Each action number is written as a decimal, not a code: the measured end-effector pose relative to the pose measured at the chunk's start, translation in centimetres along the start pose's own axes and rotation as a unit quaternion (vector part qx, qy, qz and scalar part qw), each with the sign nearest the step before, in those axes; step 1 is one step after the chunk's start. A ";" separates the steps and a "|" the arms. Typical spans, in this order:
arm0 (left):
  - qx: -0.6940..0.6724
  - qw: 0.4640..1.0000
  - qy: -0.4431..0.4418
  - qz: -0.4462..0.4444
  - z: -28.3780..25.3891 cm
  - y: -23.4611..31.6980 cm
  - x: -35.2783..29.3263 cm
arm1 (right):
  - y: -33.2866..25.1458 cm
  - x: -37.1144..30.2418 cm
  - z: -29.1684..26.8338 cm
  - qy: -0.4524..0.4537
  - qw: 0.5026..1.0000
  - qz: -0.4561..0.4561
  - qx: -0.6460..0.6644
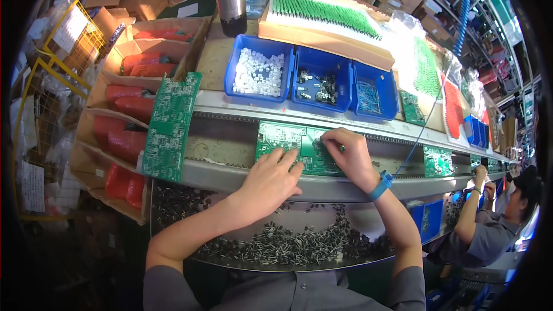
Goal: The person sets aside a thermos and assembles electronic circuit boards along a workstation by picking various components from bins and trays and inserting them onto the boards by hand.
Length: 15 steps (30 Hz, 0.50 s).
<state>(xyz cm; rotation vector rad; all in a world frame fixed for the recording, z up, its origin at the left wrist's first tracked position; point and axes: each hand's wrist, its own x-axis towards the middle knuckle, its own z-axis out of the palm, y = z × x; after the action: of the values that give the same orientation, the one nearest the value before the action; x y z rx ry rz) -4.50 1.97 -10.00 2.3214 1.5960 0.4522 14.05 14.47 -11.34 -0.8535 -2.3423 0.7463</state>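
Observation:
A green circuit board (311, 148) lies on the conveyor rail in front of me. My left hand (268, 177) rests over its left and near part, with the fingers stretched out and apart. At the board's right side, my right hand (352, 158) is closed in a pinch just over the surface. Whatever its fingertips hold is hidden or too small to make out. A blue wrist strap (381, 185) with a cord circles my right wrist. Below both hands, a metal tray (362, 219) carries many small black components with wire legs (288, 245).
Blue bins of white connectors (259, 73), metal parts (318, 86) and pale blue components (368, 97) stand behind the rail. Two joined boards (168, 129) lean at left, beside a divided carton (92, 138). A steel flask (230, 0) stands behind. A co-worker (489, 219) works at right.

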 end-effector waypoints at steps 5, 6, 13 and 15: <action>0.005 1.000 -0.010 -0.002 0.0 0.2 0.1 | 0.1 -0.1 0.1 0.006 1.000 -0.013 -0.001; 0.005 1.000 -0.009 -0.001 0.0 0.2 0.1 | 0.1 -0.1 0.0 0.005 1.000 -0.011 -0.005; -0.001 1.000 -0.009 0.000 0.2 0.0 0.1 | 0.2 -0.1 0.1 0.005 1.000 -0.003 0.000; -0.003 1.000 -0.014 -0.002 -0.1 0.1 0.2 | 0.2 0.0 0.0 0.003 1.000 -0.004 -0.004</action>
<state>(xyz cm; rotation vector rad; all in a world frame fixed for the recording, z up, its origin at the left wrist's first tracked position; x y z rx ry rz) -4.42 2.10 -9.88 2.3104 1.5836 0.4211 14.16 14.59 -11.49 -0.8477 -2.3440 0.7307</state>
